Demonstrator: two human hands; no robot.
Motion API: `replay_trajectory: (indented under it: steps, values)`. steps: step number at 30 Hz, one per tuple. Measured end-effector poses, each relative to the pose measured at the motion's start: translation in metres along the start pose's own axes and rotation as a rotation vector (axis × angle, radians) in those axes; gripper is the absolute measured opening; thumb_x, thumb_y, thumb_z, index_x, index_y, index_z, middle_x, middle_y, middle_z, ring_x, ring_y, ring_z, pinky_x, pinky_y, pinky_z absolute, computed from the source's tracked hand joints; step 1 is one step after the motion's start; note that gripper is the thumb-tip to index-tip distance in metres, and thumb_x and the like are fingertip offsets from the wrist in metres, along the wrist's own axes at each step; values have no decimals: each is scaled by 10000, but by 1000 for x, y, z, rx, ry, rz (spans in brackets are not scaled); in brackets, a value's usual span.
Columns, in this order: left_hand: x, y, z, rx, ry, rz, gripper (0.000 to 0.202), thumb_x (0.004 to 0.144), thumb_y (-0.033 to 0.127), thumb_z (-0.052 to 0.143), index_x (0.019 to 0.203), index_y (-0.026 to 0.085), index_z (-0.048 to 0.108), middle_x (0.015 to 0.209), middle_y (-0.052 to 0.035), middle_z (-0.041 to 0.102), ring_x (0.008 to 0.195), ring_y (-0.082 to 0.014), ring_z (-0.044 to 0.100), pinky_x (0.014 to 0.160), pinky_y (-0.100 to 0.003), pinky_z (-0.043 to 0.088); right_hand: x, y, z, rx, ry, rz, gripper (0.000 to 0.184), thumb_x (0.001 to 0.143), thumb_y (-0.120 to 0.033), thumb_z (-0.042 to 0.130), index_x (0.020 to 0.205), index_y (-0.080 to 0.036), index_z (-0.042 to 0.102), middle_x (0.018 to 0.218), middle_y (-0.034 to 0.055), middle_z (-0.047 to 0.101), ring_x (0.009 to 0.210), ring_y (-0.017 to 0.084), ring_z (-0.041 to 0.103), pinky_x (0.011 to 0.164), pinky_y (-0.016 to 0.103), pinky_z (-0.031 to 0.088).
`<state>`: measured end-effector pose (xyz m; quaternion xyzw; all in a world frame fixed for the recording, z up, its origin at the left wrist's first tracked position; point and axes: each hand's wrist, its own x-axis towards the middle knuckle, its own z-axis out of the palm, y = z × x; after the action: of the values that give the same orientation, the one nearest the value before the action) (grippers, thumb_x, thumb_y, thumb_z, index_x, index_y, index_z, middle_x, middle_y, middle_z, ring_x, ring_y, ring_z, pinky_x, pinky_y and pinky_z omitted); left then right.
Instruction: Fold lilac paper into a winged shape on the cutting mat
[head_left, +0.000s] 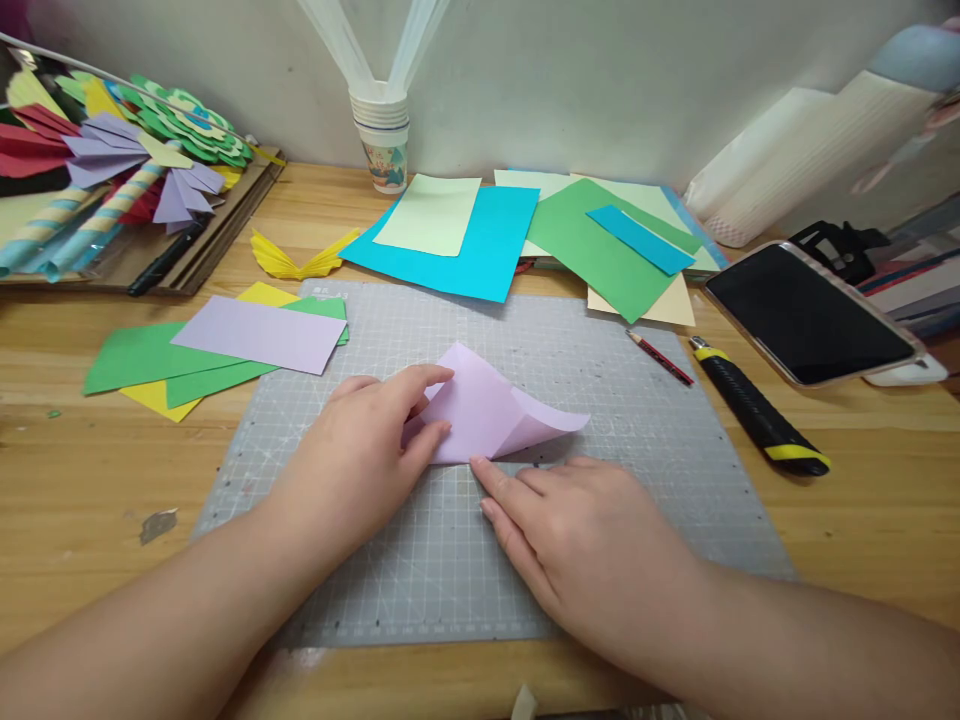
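Observation:
A sheet of light purple paper (480,405) lies partly folded on the grey cutting mat (420,580). Its left part rises to a point at the top, and its right flap curls up off the mat. My left hand (367,425) holds the paper's left side, fingers on top and thumb near the lower edge. With its index fingertip, my right hand (581,525) touches the bottom folded edge near the middle. The right index finger is stretched out and the other fingers bend beneath the palm. What lies under the left fingers is hidden.
Purple strip (262,333) and green strips (127,358) lie left. Blue sheet (487,240) and green sheet (585,240) lie behind the mat. Pencil (660,358), utility knife (757,405) and phone (810,312) are right. Paper cups (384,150) stand by the wall.

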<state>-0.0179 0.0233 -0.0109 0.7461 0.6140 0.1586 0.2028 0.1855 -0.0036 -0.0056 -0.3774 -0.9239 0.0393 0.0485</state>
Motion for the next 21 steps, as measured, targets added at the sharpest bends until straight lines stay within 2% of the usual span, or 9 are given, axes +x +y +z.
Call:
replay_trajectory:
  steps: [7, 14, 21]
  values:
    - [1, 3, -1, 2, 3, 6, 352, 875, 291, 545, 1223, 253, 576, 888, -17, 708, 834, -233, 596, 806, -394, 449, 2, -3, 1, 46, -24, 4, 327, 942, -242, 488, 1183, -144, 686, 670, 34, 710, 559, 222, 647, 557, 360, 371]
    - [0, 2, -1, -6, 8, 4, 348, 877, 317, 551, 1220, 263, 571, 870, -14, 706, 825, -237, 592, 795, -390, 446, -2, -3, -7, -23, -68, 57, 344, 922, -223, 507, 1202, -132, 686, 619, 35, 705, 491, 228, 641, 467, 346, 307]
    - [1, 3, -2, 3, 4, 11, 352, 879, 306, 544, 1226, 255, 573, 882, -21, 703, 845, -239, 595, 801, -386, 442, 5, -3, -3, 13, -103, -5, 351, 944, -247, 491, 1228, -138, 666, 678, 41, 721, 567, 230, 660, 544, 359, 365]
